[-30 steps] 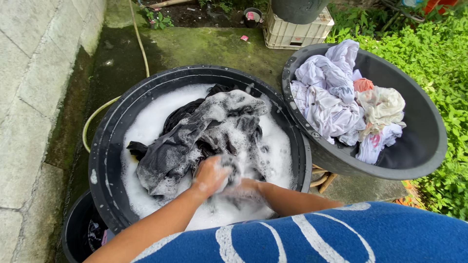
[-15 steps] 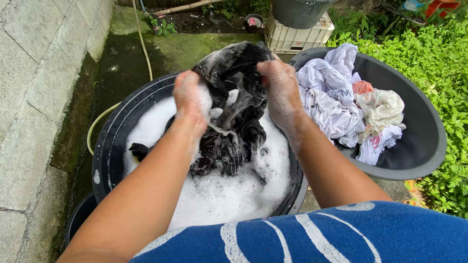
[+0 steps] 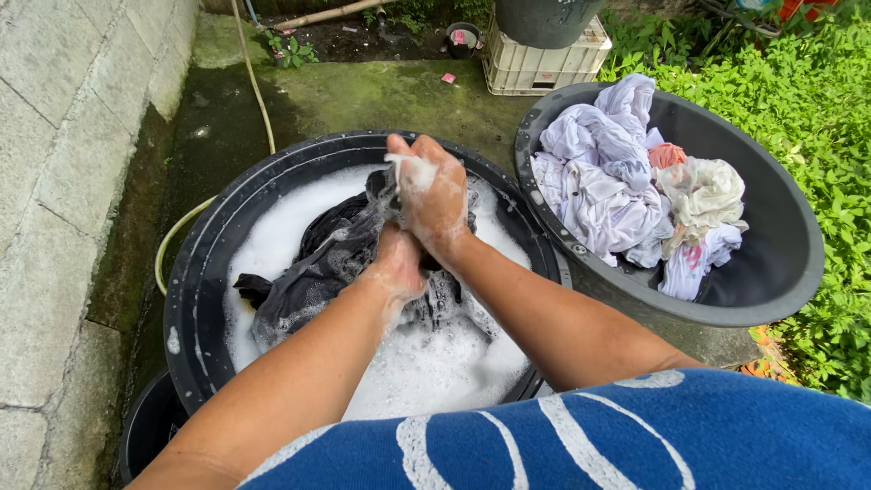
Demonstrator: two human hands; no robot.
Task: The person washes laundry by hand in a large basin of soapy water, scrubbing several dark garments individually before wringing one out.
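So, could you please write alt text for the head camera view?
Two soapy hands, left hand and right hand, scrub a dark garment over a black tub of suds. A grey basin beside it holds pale laundry.

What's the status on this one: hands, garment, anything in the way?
Both hands, left hand and right hand, shut on dark soapy garment over black wash tub. Second tub of pale clothes sits right. Nothing obstructing.
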